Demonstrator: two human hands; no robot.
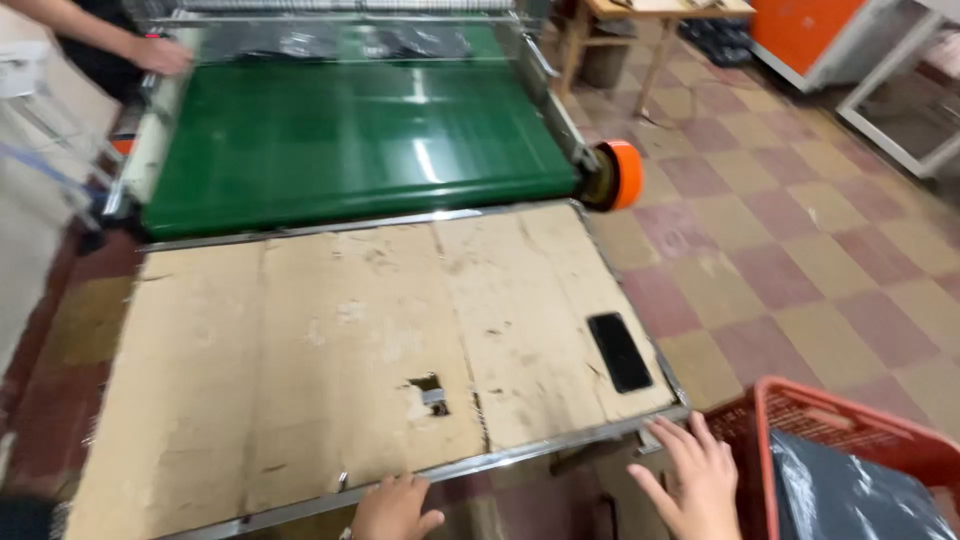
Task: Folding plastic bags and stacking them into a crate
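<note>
Head view: at the bottom centre of the frame, the left hand (393,508) is curling its fingers loosely, holding nothing, just below the metal front edge of a flat table covered in worn brown cardboard (300,370). The right hand (690,480) is spreading its fingers wide, empty, beside a red plastic mesh crate (800,410) at lower right. A black rectangular phone (619,351) is lying on the cardboard's right side. A glossy green conveyor belt (350,140) is filling the upper middle, where another person's hand (160,55) is resting at upper left.
</note>
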